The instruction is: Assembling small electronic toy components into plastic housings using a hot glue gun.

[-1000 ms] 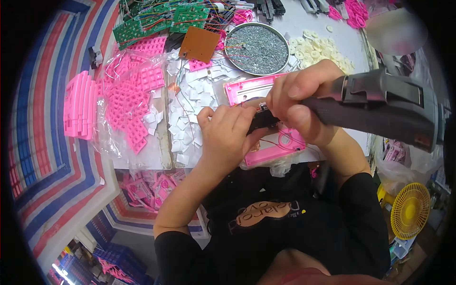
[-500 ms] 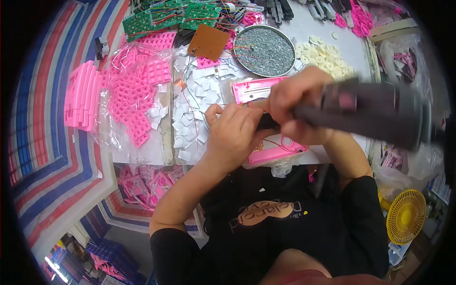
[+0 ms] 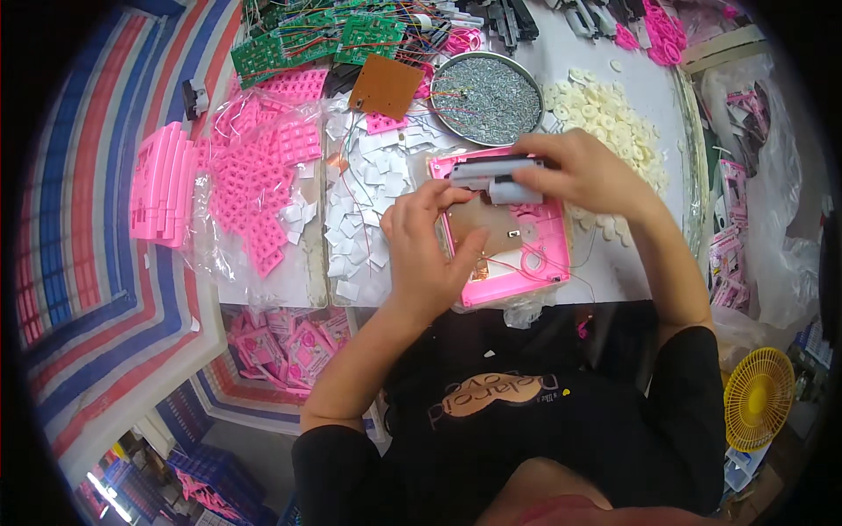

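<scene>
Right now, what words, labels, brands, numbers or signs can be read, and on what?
Black shirt: large lettering over a tan print; wording not copied here.
Pink pieces, lower left: any print too small to read.
Green boards: any markings too small to read.
Grey part, pink case: no text I can make out.
</scene>
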{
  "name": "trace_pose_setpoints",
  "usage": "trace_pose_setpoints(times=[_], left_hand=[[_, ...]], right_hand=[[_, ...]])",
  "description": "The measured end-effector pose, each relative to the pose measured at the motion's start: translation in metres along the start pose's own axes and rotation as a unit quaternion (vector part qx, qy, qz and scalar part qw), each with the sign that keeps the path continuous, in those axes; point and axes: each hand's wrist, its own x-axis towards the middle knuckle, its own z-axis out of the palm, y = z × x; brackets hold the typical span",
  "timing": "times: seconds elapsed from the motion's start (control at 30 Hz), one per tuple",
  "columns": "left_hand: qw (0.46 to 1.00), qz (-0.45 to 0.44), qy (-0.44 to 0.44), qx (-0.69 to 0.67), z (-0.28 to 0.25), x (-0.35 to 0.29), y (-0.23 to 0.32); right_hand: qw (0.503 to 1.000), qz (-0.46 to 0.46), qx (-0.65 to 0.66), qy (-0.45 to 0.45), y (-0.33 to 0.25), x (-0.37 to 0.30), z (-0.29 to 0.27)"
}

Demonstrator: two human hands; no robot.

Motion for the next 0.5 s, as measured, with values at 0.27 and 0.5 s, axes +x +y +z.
trace_pose_setpoints(times=[0.27, 0.5], left_hand=[[0.974, 0.029, -0.059, 0.215, -0.003, 0.014, 0.025], [0.956, 0.039, -0.053, 0.286, -0.006, 0.02, 0.042]], right_hand=[[0.944, -0.137, -0.258, 0.152, -0.012, 0.008, -0.005], [0.896, -0.238, -0.272, 0.256, 0.019, -0.014, 0.044]])
